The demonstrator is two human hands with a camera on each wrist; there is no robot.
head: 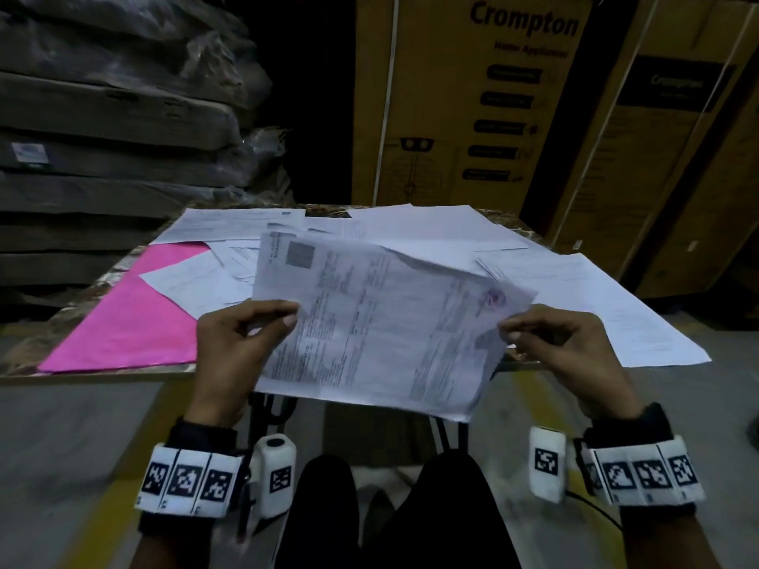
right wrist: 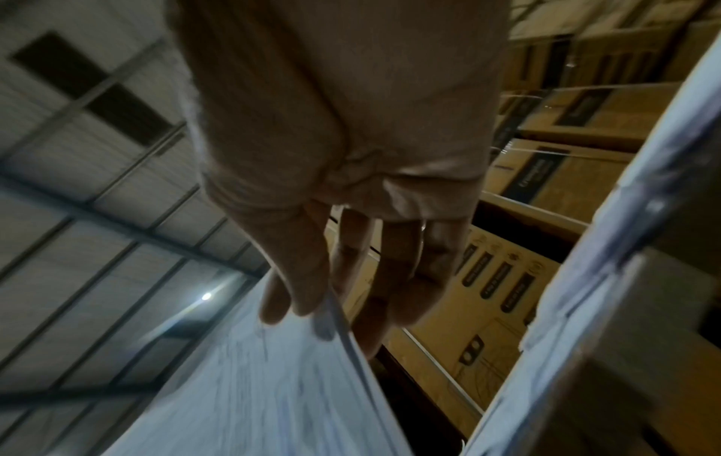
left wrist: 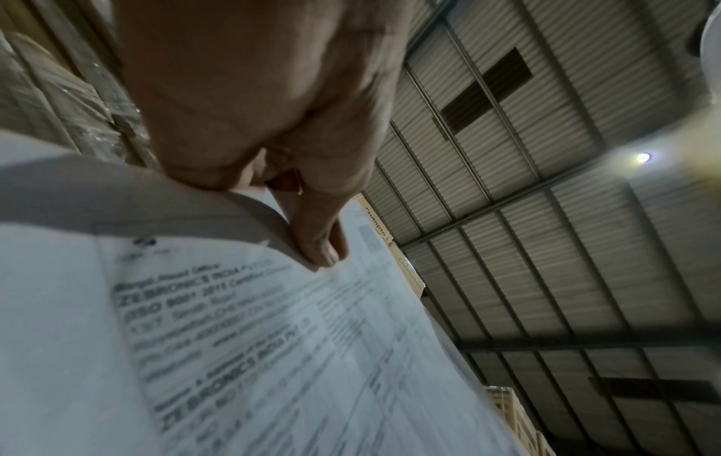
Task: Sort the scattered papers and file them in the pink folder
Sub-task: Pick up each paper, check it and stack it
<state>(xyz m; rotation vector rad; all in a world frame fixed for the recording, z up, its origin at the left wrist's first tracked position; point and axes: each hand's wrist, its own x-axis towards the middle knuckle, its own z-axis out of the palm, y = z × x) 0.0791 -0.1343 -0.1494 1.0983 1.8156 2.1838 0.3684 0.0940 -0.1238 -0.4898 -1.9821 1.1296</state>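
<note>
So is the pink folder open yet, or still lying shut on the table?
Cannot tell. The pink folder lies flat on the table, but loose papers cover its right side, hiding any open flap. Both hands hold a sheet, not the folder.

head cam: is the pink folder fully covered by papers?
No: most of the pink folder lies bare on the table's left side, with loose sheets overlapping only its right part.

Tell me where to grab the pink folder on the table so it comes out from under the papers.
Probably by the near left corner of the pink folder, coming in from the table's front edge with the left hand. That part lies flat and bare, reaching almost to the edge, while scattered papers overlap its far right side. Both hands, including the right hand, currently hold a printed sheet.
</note>
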